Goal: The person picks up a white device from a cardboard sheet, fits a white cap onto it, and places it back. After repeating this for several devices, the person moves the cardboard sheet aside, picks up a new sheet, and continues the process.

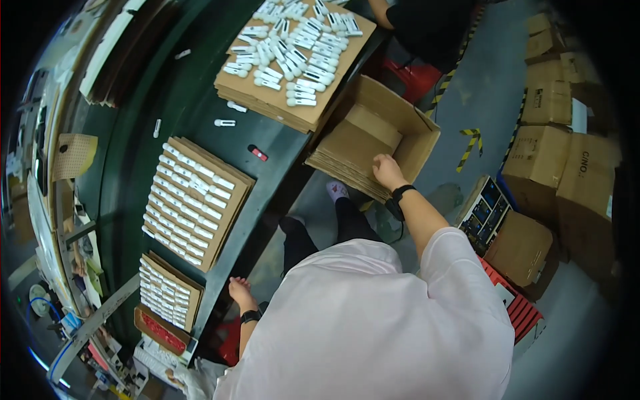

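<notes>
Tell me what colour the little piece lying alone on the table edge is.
Red and black piece, clearest in the head view.

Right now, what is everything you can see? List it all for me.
open cardboard box: one, brown, on the floor beside the table, flat brown sheets stacked inside.
cardboard trays: several, brown, on the dark green table, holding rows of small white pieces; the far tray's pieces lie loose.
loose white pieces: a few, on the table between trays.
small red and black piece: one, near the table edge.
stacked cartons: several, brown, on the floor to the right.
red crate: one, on the floor lower right.
right hand: on the box's sheet stack, black wristband.
left hand: at the table's near edge, black wristband.
</notes>
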{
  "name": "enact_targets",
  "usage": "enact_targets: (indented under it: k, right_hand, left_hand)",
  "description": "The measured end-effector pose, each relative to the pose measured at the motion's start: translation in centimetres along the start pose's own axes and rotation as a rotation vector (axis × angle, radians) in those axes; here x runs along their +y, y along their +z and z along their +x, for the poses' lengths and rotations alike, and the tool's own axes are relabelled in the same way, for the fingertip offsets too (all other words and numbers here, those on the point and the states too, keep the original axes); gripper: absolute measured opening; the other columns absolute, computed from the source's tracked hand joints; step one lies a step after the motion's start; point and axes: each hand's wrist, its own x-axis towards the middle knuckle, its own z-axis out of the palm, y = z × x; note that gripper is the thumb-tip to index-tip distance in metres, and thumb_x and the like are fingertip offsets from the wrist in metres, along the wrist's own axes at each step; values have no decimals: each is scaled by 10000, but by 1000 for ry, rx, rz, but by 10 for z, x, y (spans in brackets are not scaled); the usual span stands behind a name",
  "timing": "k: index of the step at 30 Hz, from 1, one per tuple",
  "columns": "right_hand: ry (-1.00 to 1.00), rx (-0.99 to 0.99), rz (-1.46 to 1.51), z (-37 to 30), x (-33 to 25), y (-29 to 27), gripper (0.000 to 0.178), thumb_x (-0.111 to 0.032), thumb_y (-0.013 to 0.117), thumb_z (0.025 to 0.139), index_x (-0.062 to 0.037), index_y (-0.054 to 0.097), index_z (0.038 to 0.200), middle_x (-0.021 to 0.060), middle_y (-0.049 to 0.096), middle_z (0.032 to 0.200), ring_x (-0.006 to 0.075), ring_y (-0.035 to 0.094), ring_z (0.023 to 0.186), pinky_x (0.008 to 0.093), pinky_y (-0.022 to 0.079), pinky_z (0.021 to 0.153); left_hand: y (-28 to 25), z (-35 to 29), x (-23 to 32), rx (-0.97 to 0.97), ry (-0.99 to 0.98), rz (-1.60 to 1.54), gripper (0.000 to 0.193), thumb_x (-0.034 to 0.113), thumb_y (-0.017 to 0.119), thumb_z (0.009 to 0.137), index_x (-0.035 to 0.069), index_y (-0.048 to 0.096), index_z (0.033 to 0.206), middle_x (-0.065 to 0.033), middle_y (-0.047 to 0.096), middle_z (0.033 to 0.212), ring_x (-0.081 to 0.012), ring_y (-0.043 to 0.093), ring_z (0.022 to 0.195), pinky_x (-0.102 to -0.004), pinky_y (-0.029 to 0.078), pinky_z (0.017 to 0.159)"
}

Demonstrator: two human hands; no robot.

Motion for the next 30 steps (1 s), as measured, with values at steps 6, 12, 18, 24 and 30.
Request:
enact_targets:
  k: [6, 12, 18, 24, 30]
  right_hand:
    - [102, -272, -70, 25, 6, 40, 486, -321, 613, 863, -47, 545, 1258, 211, 549, 1256, 369, 487, 1195, 418, 406, 990]
    - [84, -432, -110, 11, -8, 44, 552, -384, 592, 864, -103, 505, 1331, 175, 556, 1286, 323, 457, 1252, 420, 352, 1036]
    - [-181, -389, -167, 7, 10, 27, 400, -310, 537, 896, -97, 576, 1232, 233, 632, 1103, 353, 585, 1061, 448, 446, 925]
    - [-140, 10, -139, -13, -3, -65, 214, -177, 513, 892, -91, 606, 1064, 234, 654, 864, 420, 625, 821, 525, 489, 710]
    - [-296, 147, 89, -58, -23, -223, 231, -152, 613, 884, -23, 581, 1073, 215, 657, 885, 310, 653, 804, 377, 504, 703]
  left_hand:
    - [23, -47, -6, -154, 69, 178, 354, 361, 463, 994, 39, 561, 886, -47, 594, 758, -127, 559, 659, -255, 455, 591]
    - [28, -70, 3, -149, 123, 166, 350, 358, 467, 995, 37, 569, 899, -53, 611, 776, -127, 577, 684, -250, 464, 619]
    - [48, -86, 5, -143, 112, 130, 345, 350, 466, 997, 39, 577, 898, -48, 607, 764, -125, 570, 674, -248, 462, 619]
    - [88, -83, 25, -236, 219, 91, 344, 355, 483, 989, 37, 604, 936, -59, 637, 809, -137, 594, 708, -260, 492, 652]
    - [159, -112, 79, -496, 278, 93, 306, 291, 497, 984, 9, 615, 972, -69, 652, 845, -138, 609, 752, -259, 488, 683]
